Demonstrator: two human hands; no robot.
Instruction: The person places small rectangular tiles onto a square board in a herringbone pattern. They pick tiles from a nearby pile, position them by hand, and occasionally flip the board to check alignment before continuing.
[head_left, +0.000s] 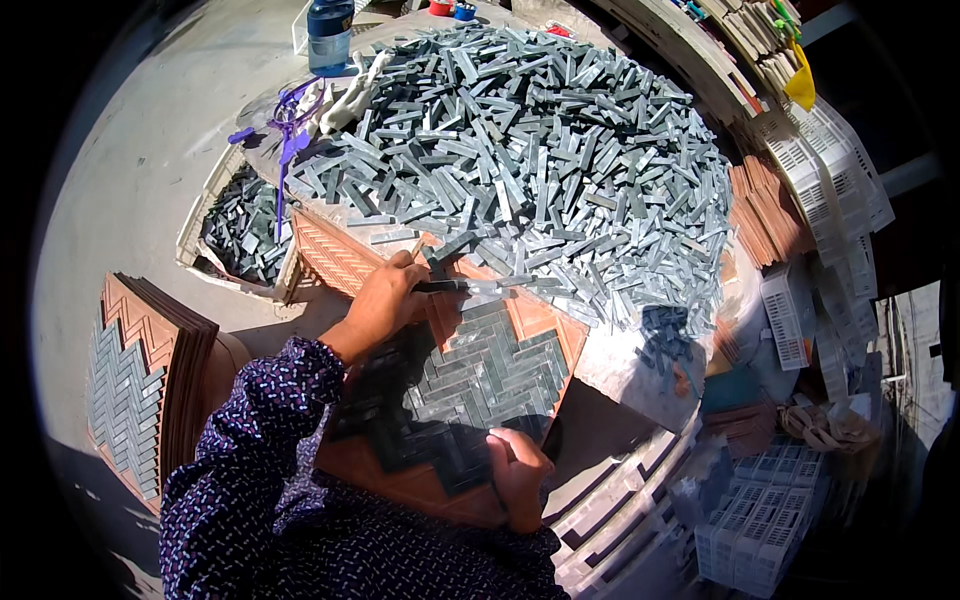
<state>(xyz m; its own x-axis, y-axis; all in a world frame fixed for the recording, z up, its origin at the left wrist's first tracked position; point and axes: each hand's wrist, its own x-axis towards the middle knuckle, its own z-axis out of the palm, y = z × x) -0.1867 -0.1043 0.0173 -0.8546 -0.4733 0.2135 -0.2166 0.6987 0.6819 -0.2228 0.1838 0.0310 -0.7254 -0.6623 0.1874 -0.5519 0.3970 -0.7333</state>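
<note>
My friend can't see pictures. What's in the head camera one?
A person's left hand sets a grey tile strip into an orange mould tray, right hand resting on its edge, beside a big tile pile.

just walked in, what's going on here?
A person is laying small grey tile strips into an orange herringbone mould tray; it is partly filled. The left hand pinches a strip at the tray's far edge, beside the big pile of strips. The right hand rests at the near edge. A filled tray stack sits at left.
</note>
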